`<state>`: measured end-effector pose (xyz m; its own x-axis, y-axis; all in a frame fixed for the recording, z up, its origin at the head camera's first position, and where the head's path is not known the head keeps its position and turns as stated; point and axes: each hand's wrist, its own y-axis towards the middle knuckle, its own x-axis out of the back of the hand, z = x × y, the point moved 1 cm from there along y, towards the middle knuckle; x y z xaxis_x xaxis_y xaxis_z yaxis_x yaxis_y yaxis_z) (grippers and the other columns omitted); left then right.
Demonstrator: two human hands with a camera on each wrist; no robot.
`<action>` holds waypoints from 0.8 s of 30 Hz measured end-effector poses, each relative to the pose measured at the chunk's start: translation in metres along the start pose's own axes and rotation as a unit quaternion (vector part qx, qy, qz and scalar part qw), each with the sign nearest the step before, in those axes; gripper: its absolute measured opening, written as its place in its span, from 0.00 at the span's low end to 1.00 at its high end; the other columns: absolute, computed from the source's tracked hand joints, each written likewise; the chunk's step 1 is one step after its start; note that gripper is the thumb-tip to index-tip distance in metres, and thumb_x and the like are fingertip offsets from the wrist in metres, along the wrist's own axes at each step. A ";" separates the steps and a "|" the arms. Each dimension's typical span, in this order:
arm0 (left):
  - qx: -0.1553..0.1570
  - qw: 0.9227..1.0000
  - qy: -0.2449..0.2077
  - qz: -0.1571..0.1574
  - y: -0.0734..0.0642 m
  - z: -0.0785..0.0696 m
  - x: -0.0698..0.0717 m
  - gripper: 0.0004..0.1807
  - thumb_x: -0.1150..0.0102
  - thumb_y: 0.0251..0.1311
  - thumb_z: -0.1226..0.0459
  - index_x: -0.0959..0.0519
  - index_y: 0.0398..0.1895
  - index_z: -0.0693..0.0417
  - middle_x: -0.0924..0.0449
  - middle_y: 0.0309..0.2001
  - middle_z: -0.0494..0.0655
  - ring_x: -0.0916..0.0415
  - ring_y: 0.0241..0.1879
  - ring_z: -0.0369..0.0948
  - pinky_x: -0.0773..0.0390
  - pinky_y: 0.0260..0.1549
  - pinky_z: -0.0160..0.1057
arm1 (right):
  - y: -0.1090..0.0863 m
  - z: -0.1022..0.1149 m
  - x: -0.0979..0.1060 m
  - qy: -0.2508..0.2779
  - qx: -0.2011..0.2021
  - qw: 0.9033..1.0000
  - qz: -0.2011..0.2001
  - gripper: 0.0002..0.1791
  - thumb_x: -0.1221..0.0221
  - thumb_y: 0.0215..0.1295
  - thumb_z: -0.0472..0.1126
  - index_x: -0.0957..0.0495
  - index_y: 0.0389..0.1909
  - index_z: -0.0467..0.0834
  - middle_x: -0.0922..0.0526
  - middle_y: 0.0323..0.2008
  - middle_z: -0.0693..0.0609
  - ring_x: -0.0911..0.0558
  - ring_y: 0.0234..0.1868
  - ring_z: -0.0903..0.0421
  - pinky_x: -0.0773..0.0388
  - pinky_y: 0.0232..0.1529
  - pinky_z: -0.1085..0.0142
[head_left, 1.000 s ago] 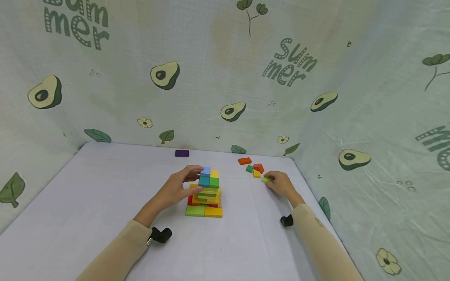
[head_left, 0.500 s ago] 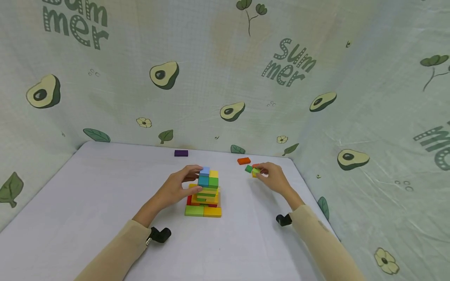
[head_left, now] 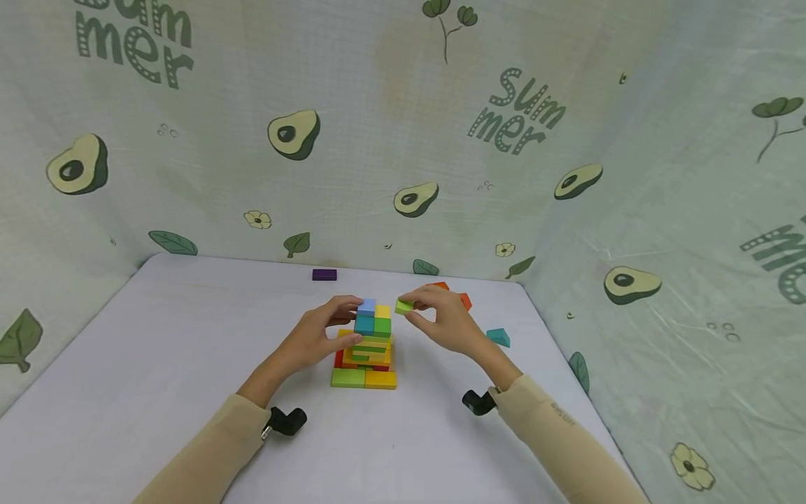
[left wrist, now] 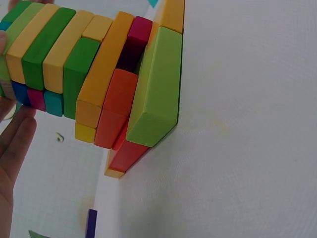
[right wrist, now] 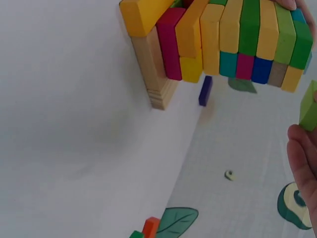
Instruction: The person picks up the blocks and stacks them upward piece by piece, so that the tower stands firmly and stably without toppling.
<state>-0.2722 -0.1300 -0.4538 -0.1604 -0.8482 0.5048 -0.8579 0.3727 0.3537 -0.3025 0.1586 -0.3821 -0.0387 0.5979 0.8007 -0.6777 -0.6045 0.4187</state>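
A tower of colourful wooden blocks (head_left: 373, 327) stands upright on the white table, with light green and yellow-orange planks at its base and a light blue block (head_left: 366, 307) on top. From the left, my left hand (head_left: 320, 330) holds the upper tower, thumb on the near side and fingers behind. Just right of the tower's top, my right hand (head_left: 446, 322) pinches a small light green block (head_left: 404, 306) between thumb and fingers. That block shows apart from the stack in the right wrist view. The left wrist view has the tower's layers (left wrist: 69, 59) sideways.
A purple block (head_left: 324, 275) lies by the table's far edge. To the right are an orange block (head_left: 441, 285), a red-orange block (head_left: 466, 301) and a teal block (head_left: 498, 337); my right hand hides others. Printed cloth (head_left: 352, 231) hangs behind the table.
My right hand has picked up the light green block from the loose pieces and carried it left, beside the tower's top. The teal block has come into view. My left hand stays put.
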 end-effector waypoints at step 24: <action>-0.001 1.000 -0.003 0.003 0.000 0.000 0.001 0.38 0.26 0.66 0.55 0.34 0.76 0.35 0.21 0.68 0.51 0.21 0.67 0.54 0.23 0.66 0.62 | 0.018 0.021 -0.016 0.010 -0.003 0.999 0.038 0.15 0.33 0.74 0.40 0.14 0.59 0.45 0.13 0.53 0.53 0.14 0.52 0.56 0.14 0.56 0.62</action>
<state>-0.2726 -0.1308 -0.4534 -0.1681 -0.8487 0.5014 -0.8559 0.3780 0.3529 -0.2983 0.1268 -0.3786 -0.1049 0.5606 0.8214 -0.6763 -0.6458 0.3543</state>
